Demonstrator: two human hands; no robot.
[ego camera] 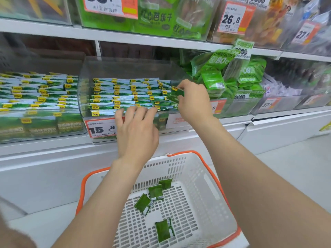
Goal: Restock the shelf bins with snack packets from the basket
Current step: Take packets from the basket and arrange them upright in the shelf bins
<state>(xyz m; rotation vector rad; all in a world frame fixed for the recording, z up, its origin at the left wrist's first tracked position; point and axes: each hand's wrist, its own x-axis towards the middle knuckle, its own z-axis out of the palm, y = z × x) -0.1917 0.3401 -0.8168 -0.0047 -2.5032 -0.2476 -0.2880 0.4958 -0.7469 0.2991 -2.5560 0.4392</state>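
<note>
Bright, even store light; shadows soft. Glare on clear bin fronts (41, 122). Wide-angle bend: shelf edge (125, 35) curves twd corners. Far-right price tag (304, 34) & frame edges smeared; centre fairly sharp.

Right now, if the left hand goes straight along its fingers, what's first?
Probably the front row of stacked packets in the clear bin: the left hand is over its front wall, fingers pointing at them. Depth is unclear; it may already touch.
</note>
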